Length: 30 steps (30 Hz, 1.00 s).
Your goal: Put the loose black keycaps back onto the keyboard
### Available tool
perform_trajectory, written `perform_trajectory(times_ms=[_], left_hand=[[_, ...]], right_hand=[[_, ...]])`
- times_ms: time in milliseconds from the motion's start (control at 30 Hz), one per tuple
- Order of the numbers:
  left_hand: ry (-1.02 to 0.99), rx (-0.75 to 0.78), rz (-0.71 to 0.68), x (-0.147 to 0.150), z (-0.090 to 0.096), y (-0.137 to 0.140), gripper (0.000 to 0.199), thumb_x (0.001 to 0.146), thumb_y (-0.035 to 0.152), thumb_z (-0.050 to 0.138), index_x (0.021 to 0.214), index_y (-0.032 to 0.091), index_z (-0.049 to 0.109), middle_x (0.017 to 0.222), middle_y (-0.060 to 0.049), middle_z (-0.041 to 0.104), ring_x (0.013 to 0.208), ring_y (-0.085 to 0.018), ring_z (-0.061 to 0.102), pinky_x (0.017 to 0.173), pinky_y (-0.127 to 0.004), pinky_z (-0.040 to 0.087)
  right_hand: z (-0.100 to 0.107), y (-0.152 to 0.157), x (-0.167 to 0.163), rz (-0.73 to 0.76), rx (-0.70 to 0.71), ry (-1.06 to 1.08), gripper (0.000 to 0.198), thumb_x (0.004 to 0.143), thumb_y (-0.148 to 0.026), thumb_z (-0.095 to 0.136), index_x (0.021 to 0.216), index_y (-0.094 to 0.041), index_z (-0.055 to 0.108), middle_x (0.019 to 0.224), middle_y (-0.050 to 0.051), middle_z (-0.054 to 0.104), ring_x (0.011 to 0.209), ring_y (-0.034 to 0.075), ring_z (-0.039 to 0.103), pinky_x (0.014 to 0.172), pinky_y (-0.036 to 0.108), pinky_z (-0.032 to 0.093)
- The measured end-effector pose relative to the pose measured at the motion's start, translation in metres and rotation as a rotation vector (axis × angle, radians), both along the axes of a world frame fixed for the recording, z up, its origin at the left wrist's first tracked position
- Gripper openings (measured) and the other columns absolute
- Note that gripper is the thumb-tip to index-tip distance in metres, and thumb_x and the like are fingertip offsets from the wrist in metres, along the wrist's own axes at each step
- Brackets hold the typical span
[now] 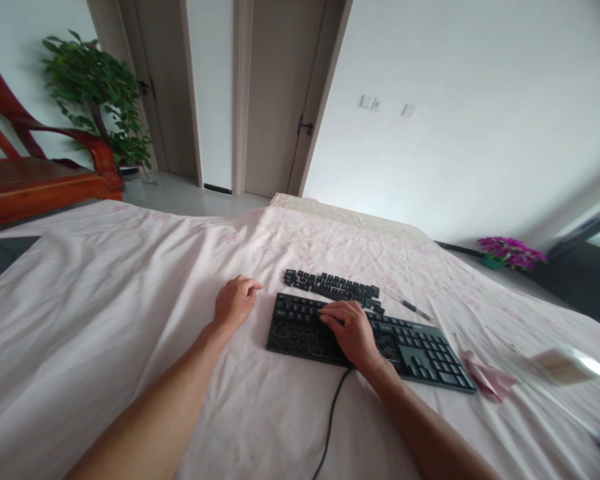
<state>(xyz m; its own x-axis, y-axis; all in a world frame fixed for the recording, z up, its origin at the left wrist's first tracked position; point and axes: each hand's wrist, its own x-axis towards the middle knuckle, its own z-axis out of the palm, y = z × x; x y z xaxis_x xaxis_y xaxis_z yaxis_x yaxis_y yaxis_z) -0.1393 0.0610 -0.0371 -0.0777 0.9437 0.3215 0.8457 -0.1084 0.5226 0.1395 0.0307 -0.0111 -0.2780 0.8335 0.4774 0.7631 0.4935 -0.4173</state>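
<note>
A black keyboard lies on a pale pink cloth, and many keycaps are off its lower left part, baring dark round key seats. My right hand is over the middle of the keyboard, thumb and fingers drawn together at the upper key rows. Whatever is between those fingertips is hidden. My left hand rests on the cloth just left of the keyboard, not touching it, fingers loosely bent and apart with nothing in them. Behind the keyboard, the loose black keycaps are laid out in rows.
Right of the keycaps lies a thin tool with a dark handle. A pink cloth piece and a clear container of thin sticks are at the right. The keyboard's cable runs toward me. A dark flat object lies far left.
</note>
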Motion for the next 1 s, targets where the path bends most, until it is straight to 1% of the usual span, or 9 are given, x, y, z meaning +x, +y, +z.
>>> perform_trajectory(times_ms=[100,233,533,700,800,1000], left_hand=[[0.002,-0.002,0.003,0.000,0.000,0.000,0.028,0.082,0.016,0.048,0.092,0.027,0.072,0.102,0.000,0.068,0.094,-0.016,0.060,0.083,-0.025,0.044],[0.007,-0.009,0.008,0.000,0.001,-0.001,0.029,0.082,0.015,0.048,0.092,0.027,0.072,0.102,0.000,0.068,0.094,-0.016,0.060,0.083,-0.026,0.044],[0.006,-0.028,0.016,0.002,0.002,-0.002,0.029,0.082,0.015,0.048,0.093,0.027,0.072,0.103,0.000,0.068,0.096,-0.016,0.060,0.085,-0.026,0.044],[0.011,-0.028,0.018,0.002,0.003,-0.002,0.029,0.082,0.015,0.048,0.093,0.027,0.072,0.104,0.000,0.068,0.096,-0.016,0.060,0.085,-0.025,0.044],[0.010,-0.020,0.012,0.001,0.003,-0.001,0.029,0.081,0.015,0.048,0.092,0.026,0.072,0.103,0.000,0.068,0.095,-0.016,0.060,0.084,-0.026,0.044],[-0.008,-0.041,0.018,0.001,0.004,-0.001,0.028,0.082,0.016,0.048,0.092,0.027,0.072,0.104,0.001,0.068,0.096,-0.016,0.060,0.086,-0.026,0.044]], right_hand=[[0.000,0.000,0.000,0.011,-0.010,0.002,0.012,0.084,-0.028,0.063,0.086,-0.029,0.074,0.091,0.000,0.071,0.089,0.019,0.058,0.084,0.034,0.044],[0.002,-0.002,-0.001,0.013,0.014,-0.031,0.010,0.083,-0.030,0.064,0.085,-0.029,0.074,0.091,0.001,0.071,0.090,0.020,0.057,0.084,0.035,0.043],[0.008,-0.012,-0.008,0.007,0.102,-0.221,0.010,0.084,-0.032,0.065,0.088,-0.032,0.074,0.097,0.000,0.068,0.094,0.020,0.052,0.084,0.036,0.038],[0.011,-0.016,-0.012,0.012,0.155,-0.314,0.012,0.085,-0.031,0.064,0.092,-0.029,0.073,0.096,0.001,0.068,0.096,0.021,0.050,0.083,0.036,0.035],[0.012,-0.018,-0.013,0.017,0.160,-0.337,0.012,0.086,-0.031,0.062,0.093,-0.028,0.072,0.097,0.001,0.068,0.098,0.021,0.049,0.084,0.036,0.034],[0.010,-0.015,-0.010,-0.028,0.159,-0.322,0.012,0.086,-0.031,0.062,0.091,-0.029,0.072,0.097,0.001,0.068,0.095,0.020,0.049,0.082,0.036,0.035]])
